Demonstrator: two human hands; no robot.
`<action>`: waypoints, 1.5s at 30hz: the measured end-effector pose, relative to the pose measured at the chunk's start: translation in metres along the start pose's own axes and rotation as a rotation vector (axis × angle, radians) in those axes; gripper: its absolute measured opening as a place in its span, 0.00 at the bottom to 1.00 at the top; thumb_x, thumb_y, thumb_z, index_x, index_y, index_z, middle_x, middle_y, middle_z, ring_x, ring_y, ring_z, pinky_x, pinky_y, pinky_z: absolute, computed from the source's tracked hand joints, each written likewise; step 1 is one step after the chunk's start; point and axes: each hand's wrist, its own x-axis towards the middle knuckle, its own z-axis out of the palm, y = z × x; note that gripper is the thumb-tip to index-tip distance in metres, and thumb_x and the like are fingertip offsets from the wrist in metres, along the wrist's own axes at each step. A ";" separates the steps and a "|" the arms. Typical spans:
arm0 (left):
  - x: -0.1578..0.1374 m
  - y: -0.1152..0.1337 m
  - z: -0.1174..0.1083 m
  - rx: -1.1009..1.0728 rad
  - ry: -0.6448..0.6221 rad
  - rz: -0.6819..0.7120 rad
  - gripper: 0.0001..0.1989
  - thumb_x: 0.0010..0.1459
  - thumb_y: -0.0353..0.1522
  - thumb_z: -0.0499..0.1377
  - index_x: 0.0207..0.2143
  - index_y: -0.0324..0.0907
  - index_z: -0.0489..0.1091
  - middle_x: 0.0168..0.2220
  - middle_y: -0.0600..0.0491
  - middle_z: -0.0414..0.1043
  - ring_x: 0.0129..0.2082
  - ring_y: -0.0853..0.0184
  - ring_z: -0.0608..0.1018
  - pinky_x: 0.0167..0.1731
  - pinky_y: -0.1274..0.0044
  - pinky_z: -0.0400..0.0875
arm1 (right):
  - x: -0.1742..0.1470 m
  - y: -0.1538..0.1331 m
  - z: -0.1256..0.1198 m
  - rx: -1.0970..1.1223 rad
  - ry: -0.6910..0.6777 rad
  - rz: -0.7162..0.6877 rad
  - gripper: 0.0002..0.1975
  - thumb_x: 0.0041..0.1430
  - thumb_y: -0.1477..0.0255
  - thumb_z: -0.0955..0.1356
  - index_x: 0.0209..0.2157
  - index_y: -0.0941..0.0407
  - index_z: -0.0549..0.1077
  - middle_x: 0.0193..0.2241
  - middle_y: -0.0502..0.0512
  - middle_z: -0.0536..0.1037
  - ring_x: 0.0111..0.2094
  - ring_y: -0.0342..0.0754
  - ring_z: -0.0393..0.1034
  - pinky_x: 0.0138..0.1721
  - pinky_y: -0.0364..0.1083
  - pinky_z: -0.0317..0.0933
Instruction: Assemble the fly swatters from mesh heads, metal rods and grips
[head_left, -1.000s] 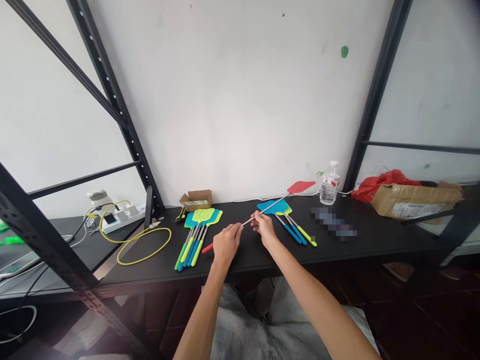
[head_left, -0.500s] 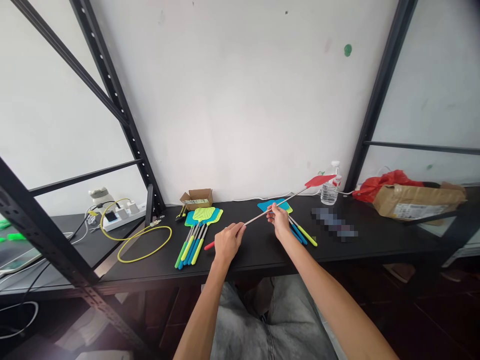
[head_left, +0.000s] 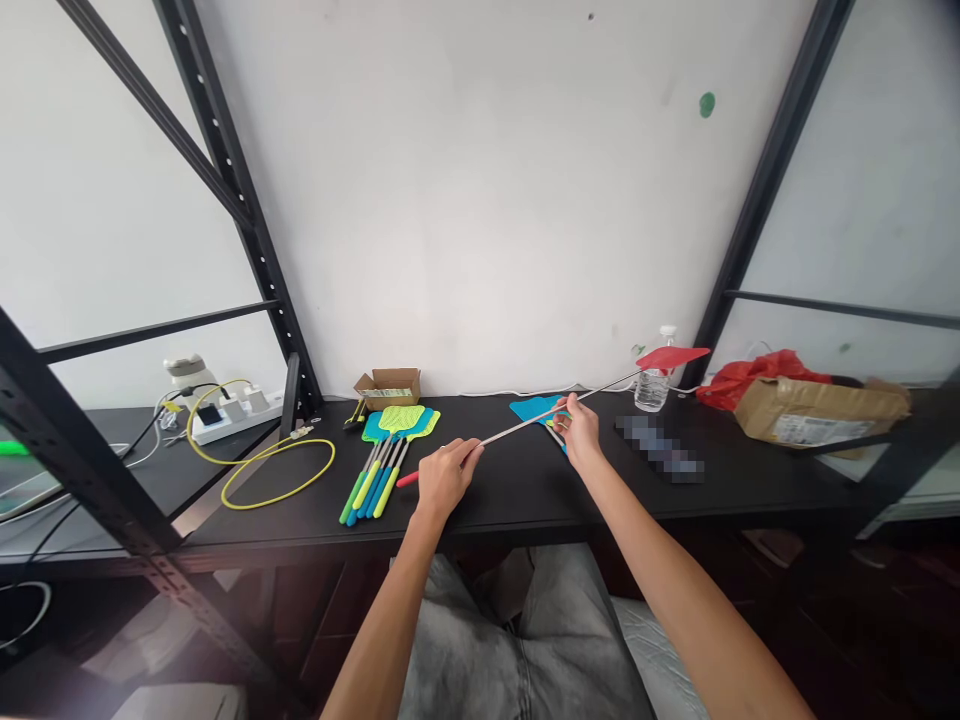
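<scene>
A red fly swatter [head_left: 517,428] with a thin metal rod is held slantwise above the black shelf. My left hand [head_left: 446,475] is closed around it near its red handle. Farther up, the fingers of my right hand [head_left: 581,432] are closed on the rod. The red swatter head [head_left: 672,358] points right, in front of a clear bottle [head_left: 652,390]. Beneath my right hand lie fly swatters with a blue head [head_left: 532,408], their handles mostly hidden by the hand. Left of my left hand lies a fanned bundle of green, yellow and blue swatters [head_left: 401,420].
A small open carton [head_left: 390,388] stands behind the bundle. At left are a yellow cable [head_left: 279,492] and a white power strip [head_left: 236,415]. A cardboard box [head_left: 817,410] with a red bag [head_left: 772,372] is at right. Black rack posts [head_left: 262,260] flank the shelf.
My right hand has moved right, and the red swatter head has gone right with it. The rod between handle and head looks longer. The whole view has shifted slightly.
</scene>
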 end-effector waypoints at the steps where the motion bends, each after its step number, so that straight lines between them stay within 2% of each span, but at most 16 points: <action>1: 0.000 -0.001 0.000 -0.004 0.011 0.000 0.17 0.68 0.42 0.48 0.43 0.49 0.74 0.32 0.55 0.75 0.33 0.70 0.76 0.28 0.79 0.56 | -0.001 0.000 -0.001 -0.009 -0.025 0.003 0.23 0.42 0.49 0.75 0.25 0.56 0.74 0.25 0.50 0.73 0.20 0.38 0.64 0.18 0.39 0.59; 7: -0.001 -0.001 0.004 -0.006 0.051 0.027 0.16 0.68 0.41 0.48 0.44 0.48 0.74 0.35 0.54 0.77 0.34 0.69 0.77 0.30 0.79 0.59 | -0.006 0.000 -0.007 -0.056 -0.140 0.036 0.21 0.46 0.52 0.74 0.34 0.55 0.78 0.30 0.52 0.76 0.22 0.39 0.67 0.19 0.39 0.60; 12: -0.001 -0.001 0.003 -0.011 0.040 0.048 0.16 0.68 0.41 0.49 0.45 0.47 0.74 0.38 0.54 0.77 0.36 0.69 0.77 0.31 0.79 0.61 | -0.034 0.020 0.010 -0.199 -0.326 0.125 0.20 0.49 0.53 0.73 0.35 0.55 0.79 0.37 0.56 0.78 0.25 0.41 0.70 0.19 0.38 0.61; 15: -0.001 0.000 0.000 -0.016 0.007 0.045 0.18 0.68 0.42 0.47 0.48 0.47 0.73 0.38 0.52 0.77 0.37 0.68 0.77 0.33 0.79 0.62 | -0.049 0.030 0.021 -0.216 -0.377 0.133 0.20 0.51 0.53 0.72 0.34 0.55 0.79 0.38 0.57 0.78 0.25 0.41 0.71 0.20 0.38 0.61; 22: 0.002 0.004 -0.001 -0.022 -0.074 0.053 0.20 0.69 0.42 0.45 0.47 0.47 0.73 0.36 0.52 0.76 0.36 0.68 0.77 0.32 0.80 0.61 | -0.051 0.025 0.020 -0.196 -0.300 0.105 0.19 0.47 0.53 0.74 0.28 0.56 0.78 0.35 0.57 0.79 0.24 0.42 0.70 0.20 0.40 0.60; 31: 0.001 0.005 -0.003 -0.053 -0.075 0.028 0.20 0.69 0.43 0.44 0.46 0.47 0.73 0.36 0.52 0.76 0.37 0.68 0.77 0.32 0.80 0.61 | -0.034 0.012 0.007 -0.171 -0.203 0.077 0.21 0.45 0.53 0.75 0.28 0.58 0.78 0.33 0.57 0.79 0.23 0.41 0.68 0.20 0.39 0.60; 37: 0.000 0.004 0.000 -0.067 -0.050 0.013 0.19 0.68 0.43 0.45 0.46 0.46 0.73 0.41 0.51 0.77 0.40 0.67 0.77 0.34 0.80 0.63 | -0.028 0.003 -0.002 -0.138 -0.164 0.070 0.21 0.43 0.54 0.76 0.29 0.58 0.77 0.32 0.57 0.80 0.23 0.40 0.68 0.20 0.39 0.60; 41: -0.001 0.002 -0.001 -0.047 -0.064 -0.017 0.19 0.68 0.44 0.46 0.47 0.47 0.72 0.41 0.51 0.77 0.40 0.66 0.77 0.34 0.79 0.63 | -0.010 -0.018 -0.017 0.042 -0.034 -0.001 0.20 0.42 0.56 0.77 0.28 0.57 0.74 0.28 0.52 0.78 0.22 0.40 0.67 0.20 0.39 0.60; 45: -0.001 0.002 -0.002 -0.033 -0.091 -0.046 0.19 0.67 0.45 0.47 0.44 0.47 0.73 0.38 0.52 0.77 0.37 0.66 0.77 0.30 0.79 0.60 | 0.012 -0.052 -0.038 0.094 0.060 -0.067 0.17 0.50 0.57 0.74 0.29 0.56 0.72 0.25 0.49 0.76 0.20 0.38 0.64 0.20 0.40 0.61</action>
